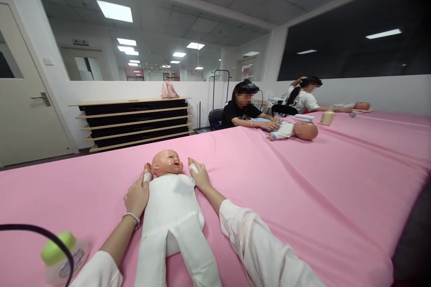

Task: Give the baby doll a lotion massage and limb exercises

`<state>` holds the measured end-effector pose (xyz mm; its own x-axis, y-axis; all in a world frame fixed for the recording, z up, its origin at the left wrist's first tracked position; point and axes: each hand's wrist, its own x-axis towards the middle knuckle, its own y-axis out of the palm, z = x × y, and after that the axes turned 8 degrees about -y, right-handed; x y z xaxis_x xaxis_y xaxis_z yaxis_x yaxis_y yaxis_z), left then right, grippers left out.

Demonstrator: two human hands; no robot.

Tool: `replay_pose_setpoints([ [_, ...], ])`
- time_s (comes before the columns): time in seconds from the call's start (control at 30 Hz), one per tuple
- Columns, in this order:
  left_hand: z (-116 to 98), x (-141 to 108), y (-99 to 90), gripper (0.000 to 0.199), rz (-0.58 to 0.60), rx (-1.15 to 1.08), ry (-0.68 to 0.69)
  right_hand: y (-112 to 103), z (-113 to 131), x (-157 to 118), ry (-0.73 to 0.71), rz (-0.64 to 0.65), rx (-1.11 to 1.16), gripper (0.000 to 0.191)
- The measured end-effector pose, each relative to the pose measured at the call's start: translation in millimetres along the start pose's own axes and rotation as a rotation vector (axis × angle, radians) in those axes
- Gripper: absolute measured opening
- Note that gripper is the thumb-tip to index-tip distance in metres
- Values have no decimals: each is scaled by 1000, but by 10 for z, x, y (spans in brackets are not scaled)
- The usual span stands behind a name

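A baby doll (171,206) with a vinyl head and a white cloth body lies on its back on the pink-covered table (269,179). My left hand (136,196) wraps around the doll's arm (147,176) beside its head. My right hand (200,176) closes on the doll's other arm (193,168) on the far side of the head. A plastic bottle with a green cap (62,255) stands near my left forearm at the lower left, partly crossed by a black cable (37,228).
Further along the table, two seated people in headsets (242,103) (303,96) work at other dolls (296,130) (353,106). A lotion bottle (327,116) stands near them. A low black-and-wood shelf unit (133,121) and a door (30,94) stand behind.
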<state>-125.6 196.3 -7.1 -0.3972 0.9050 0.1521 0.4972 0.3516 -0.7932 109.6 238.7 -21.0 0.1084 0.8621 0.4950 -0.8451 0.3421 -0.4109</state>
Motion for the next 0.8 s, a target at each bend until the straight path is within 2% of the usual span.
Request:
replay_pose_setpoints([
  [0.1,7,66,-2,50,70,10,7,-1,20,16,36,20,-18,47],
  [0.5,-6,58,4,49,37,-51,17,-13,130,34,4,40,-26,42],
  [0.8,26,97,43,48,17,-53,35,17,92,66,-2,24,5,42],
])
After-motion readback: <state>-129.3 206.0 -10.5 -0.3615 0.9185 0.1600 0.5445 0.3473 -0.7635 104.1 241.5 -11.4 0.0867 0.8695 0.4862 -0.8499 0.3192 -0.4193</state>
